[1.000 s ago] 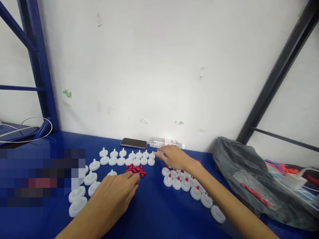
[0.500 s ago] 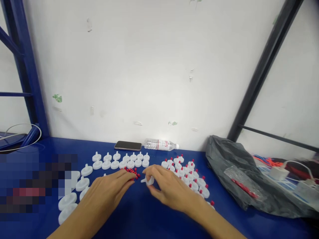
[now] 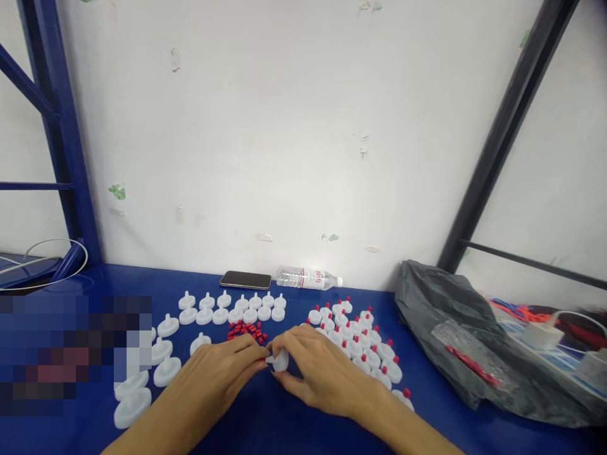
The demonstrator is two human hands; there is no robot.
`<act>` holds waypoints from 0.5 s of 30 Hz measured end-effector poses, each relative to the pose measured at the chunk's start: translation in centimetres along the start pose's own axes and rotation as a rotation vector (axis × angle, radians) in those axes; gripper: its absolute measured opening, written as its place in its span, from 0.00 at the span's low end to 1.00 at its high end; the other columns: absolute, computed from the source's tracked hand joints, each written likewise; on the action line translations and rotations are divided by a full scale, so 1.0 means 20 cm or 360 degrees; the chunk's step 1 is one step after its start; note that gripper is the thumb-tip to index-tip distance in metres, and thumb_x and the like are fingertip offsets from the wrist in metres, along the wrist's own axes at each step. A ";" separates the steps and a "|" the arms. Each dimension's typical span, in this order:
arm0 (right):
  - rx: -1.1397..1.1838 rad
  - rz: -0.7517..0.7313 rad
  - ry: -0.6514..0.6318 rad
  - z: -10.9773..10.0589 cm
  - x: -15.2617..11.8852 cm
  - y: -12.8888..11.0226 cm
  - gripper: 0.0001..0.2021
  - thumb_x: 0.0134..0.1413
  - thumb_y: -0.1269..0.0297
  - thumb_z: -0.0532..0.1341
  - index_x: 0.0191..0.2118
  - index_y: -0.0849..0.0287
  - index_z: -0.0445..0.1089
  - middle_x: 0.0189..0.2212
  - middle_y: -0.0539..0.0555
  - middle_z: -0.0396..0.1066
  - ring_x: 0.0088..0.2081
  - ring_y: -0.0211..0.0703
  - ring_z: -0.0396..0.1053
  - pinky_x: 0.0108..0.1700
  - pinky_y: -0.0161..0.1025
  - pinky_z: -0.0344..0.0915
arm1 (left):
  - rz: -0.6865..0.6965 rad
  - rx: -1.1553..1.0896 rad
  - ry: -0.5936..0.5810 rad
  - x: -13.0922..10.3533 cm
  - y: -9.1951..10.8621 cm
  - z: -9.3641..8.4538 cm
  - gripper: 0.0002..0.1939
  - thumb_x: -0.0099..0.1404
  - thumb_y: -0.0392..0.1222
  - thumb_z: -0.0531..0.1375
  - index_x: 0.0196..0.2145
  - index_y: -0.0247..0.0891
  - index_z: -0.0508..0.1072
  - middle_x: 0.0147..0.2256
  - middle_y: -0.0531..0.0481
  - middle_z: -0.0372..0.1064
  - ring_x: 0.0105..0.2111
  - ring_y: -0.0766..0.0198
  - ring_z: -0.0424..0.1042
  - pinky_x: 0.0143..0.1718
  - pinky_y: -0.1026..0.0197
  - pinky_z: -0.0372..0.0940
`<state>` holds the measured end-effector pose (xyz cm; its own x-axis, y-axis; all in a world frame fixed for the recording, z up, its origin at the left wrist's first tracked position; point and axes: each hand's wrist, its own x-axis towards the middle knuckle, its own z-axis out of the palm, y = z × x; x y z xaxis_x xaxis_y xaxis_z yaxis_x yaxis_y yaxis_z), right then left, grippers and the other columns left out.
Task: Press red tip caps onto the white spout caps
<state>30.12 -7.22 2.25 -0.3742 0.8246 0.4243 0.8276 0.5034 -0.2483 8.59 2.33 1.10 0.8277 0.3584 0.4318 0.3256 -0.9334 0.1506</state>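
Between the fingers of my right hand (image 3: pixel 315 366) is a white nozzle cap (image 3: pixel 281 361), turned on its side with its thin spout pointing left. My left hand (image 3: pixel 232 366) pinches at the spout's tip; a trace of a small red cap shows there, mostly hidden by the fingertips. Just beyond my left hand lies a pile of small red caps (image 3: pixel 244 330). White nozzle caps with bare spouts (image 3: pixel 220 315) stand in rows at the back left and down the left side. To the right of my right hand stand several white nozzle caps with red tips (image 3: pixel 355 347).
A phone (image 3: pixel 245 280) and a clear plastic bottle (image 3: pixel 308 278) lie along the wall at the back of the blue table (image 3: pixel 265 417). A dark grey plastic bag (image 3: pixel 427 303) with a clear bag of red pieces (image 3: pixel 474 363) covers the right side, near a power strip (image 3: pixel 543 335).
My left hand has moved from the red pile, slightly right and nearer to me, to the spout of the white nozzle cap. My right hand still holds that cap. The view has shifted slightly.
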 end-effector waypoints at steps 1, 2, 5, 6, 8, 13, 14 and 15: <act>-0.0011 -0.0016 0.0024 0.00 0.00 0.00 0.14 0.60 0.70 0.65 0.50 0.55 0.66 0.43 0.53 0.77 0.45 0.47 0.74 0.52 0.44 0.68 | 0.0005 0.0010 0.0003 0.00 0.00 0.00 0.18 0.78 0.38 0.49 0.46 0.44 0.80 0.39 0.50 0.81 0.36 0.63 0.81 0.38 0.67 0.73; -0.0019 -0.0029 0.0053 0.00 0.00 0.00 0.14 0.60 0.70 0.65 0.50 0.55 0.66 0.42 0.53 0.77 0.44 0.47 0.74 0.53 0.45 0.67 | 0.0009 0.0019 0.0007 0.00 -0.01 0.01 0.18 0.78 0.38 0.49 0.47 0.45 0.80 0.40 0.49 0.81 0.37 0.62 0.81 0.38 0.67 0.73; -0.0005 -0.0026 0.0097 0.01 0.00 0.01 0.13 0.61 0.68 0.66 0.50 0.55 0.66 0.42 0.52 0.78 0.42 0.47 0.74 0.53 0.46 0.67 | -0.0016 0.0066 0.0004 0.00 -0.01 0.00 0.18 0.77 0.39 0.49 0.49 0.45 0.79 0.41 0.48 0.81 0.38 0.60 0.82 0.37 0.65 0.74; 0.0012 -0.0020 0.0090 0.01 0.00 0.01 0.13 0.62 0.68 0.66 0.50 0.55 0.66 0.42 0.52 0.78 0.43 0.47 0.74 0.53 0.46 0.68 | -0.0041 0.0083 -0.0007 0.00 -0.01 0.00 0.17 0.77 0.39 0.50 0.49 0.45 0.79 0.42 0.48 0.81 0.38 0.60 0.82 0.36 0.64 0.74; 0.0064 -0.0008 0.0067 0.01 -0.01 0.01 0.14 0.62 0.69 0.66 0.51 0.54 0.67 0.45 0.52 0.78 0.46 0.48 0.74 0.53 0.45 0.69 | -0.0097 0.0095 -0.0043 0.00 0.01 -0.01 0.15 0.77 0.41 0.52 0.50 0.45 0.79 0.41 0.49 0.81 0.37 0.59 0.82 0.37 0.63 0.74; 0.0241 0.0002 0.0176 0.02 -0.02 0.00 0.22 0.62 0.71 0.66 0.59 0.53 0.65 0.54 0.54 0.75 0.55 0.46 0.73 0.59 0.44 0.69 | -0.0255 0.0231 -0.0229 0.02 0.05 -0.02 0.12 0.76 0.39 0.55 0.46 0.43 0.79 0.43 0.49 0.80 0.39 0.56 0.82 0.36 0.61 0.73; 0.0270 0.0006 0.0200 0.02 -0.02 0.00 0.23 0.62 0.71 0.66 0.60 0.52 0.64 0.55 0.54 0.75 0.56 0.45 0.73 0.59 0.43 0.69 | -0.0272 0.0267 -0.0265 0.01 0.05 -0.02 0.12 0.76 0.38 0.55 0.46 0.43 0.78 0.43 0.49 0.80 0.39 0.55 0.82 0.35 0.60 0.72; 0.0286 0.0009 0.0210 0.02 -0.01 0.00 0.23 0.62 0.70 0.67 0.60 0.52 0.65 0.55 0.53 0.75 0.56 0.44 0.73 0.59 0.43 0.69 | -0.0271 0.0289 -0.0283 0.01 0.04 -0.01 0.12 0.76 0.38 0.54 0.47 0.43 0.78 0.44 0.49 0.80 0.40 0.55 0.82 0.35 0.60 0.72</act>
<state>30.14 -7.31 1.74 -0.3019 0.7924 0.5301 0.7373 0.5465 -0.3970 8.92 1.57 1.44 0.8160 0.5217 0.2491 0.5297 -0.8473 0.0393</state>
